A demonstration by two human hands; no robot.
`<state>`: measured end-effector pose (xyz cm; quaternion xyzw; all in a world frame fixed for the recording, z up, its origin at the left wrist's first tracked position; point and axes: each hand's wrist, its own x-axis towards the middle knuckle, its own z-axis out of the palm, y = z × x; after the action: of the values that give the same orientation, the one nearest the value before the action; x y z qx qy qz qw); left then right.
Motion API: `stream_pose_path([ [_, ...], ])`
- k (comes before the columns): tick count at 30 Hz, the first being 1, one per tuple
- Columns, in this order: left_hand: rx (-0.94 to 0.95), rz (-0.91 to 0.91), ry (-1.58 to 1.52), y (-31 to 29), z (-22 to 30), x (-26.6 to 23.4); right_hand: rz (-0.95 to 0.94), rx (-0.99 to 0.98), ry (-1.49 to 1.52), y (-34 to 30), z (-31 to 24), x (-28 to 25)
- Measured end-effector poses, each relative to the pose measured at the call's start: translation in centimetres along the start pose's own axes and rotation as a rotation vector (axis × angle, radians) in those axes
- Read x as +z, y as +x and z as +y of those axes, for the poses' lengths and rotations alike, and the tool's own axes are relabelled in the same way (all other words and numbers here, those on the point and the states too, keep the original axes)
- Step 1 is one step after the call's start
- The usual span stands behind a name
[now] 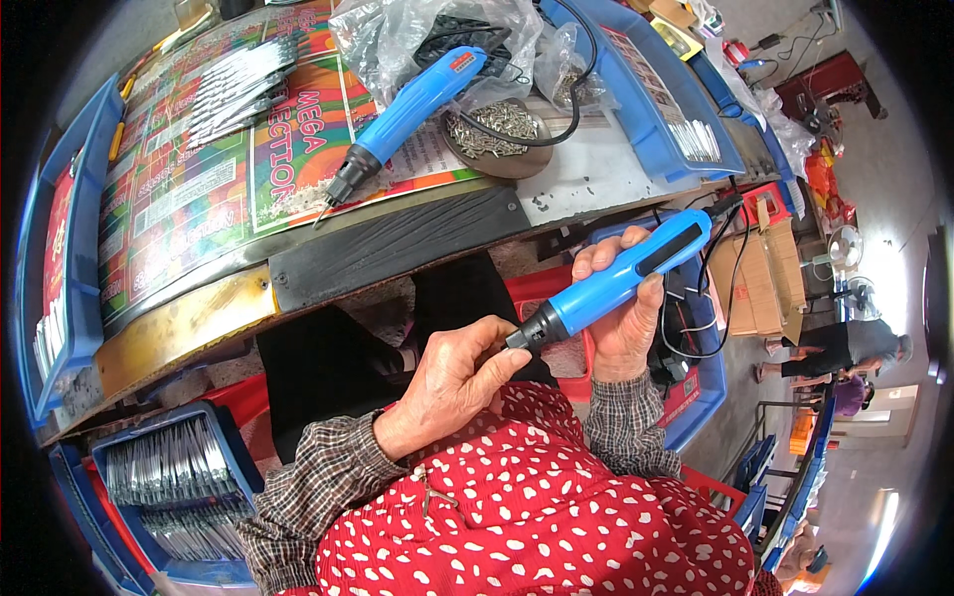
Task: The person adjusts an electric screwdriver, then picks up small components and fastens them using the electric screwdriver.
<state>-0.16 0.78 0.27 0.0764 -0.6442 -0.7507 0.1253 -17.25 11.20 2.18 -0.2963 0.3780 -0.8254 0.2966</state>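
My right hand (624,323) is wrapped round the body of a blue electric screwdriver (608,283), held slantwise above my lap, its black nose toward my left. With thumb and fingers pinched together, my left hand (452,382) grips the black nose end; any bit there is hidden by the fingers. A second blue electric screwdriver (422,99) lies on the workbench (397,238), its bit pointing at the near edge. Beside it a round dish (532,159) holds many small screws (492,129).
Slim silver metal parts (238,91) lie piled on printed cardboard at the left. Blue trays flank the bench, one at the left (87,219) and one at the right (651,129). A blue crate (234,467) of metal parts stands lower left. Black cables run near my right hand.
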Motion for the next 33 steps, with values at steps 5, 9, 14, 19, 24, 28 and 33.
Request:
stream_pose_path([
  [5,-0.006,0.007,0.052,0.1,0.47,-0.06,0.009,0.003,0.0,0.0,0.05,-0.09],
  [9,0.004,-0.011,0.052,0.08,0.66,-0.12,0.01,0.008,0.002,0.11,-0.01,0.03],
  [14,-0.028,-0.039,0.003,0.12,0.62,-0.28,0.008,0.004,0.002,0.15,-0.04,0.11],
  [19,-0.078,-0.075,-0.091,0.16,0.74,-0.43,-0.009,0.001,0.014,0.27,-0.01,0.07],
  [24,-0.119,-0.093,-0.157,0.16,0.48,-0.56,-0.012,0.0,0.013,0.22,0.08,0.04],
  [28,-0.165,-0.111,-0.211,0.15,0.44,-0.58,-0.014,-0.001,0.002,0.16,0.12,-0.18],
  [33,-0.119,-0.079,-0.156,0.01,0.25,-0.38,-0.002,0.003,0.001,0.09,0.07,0.11],
])
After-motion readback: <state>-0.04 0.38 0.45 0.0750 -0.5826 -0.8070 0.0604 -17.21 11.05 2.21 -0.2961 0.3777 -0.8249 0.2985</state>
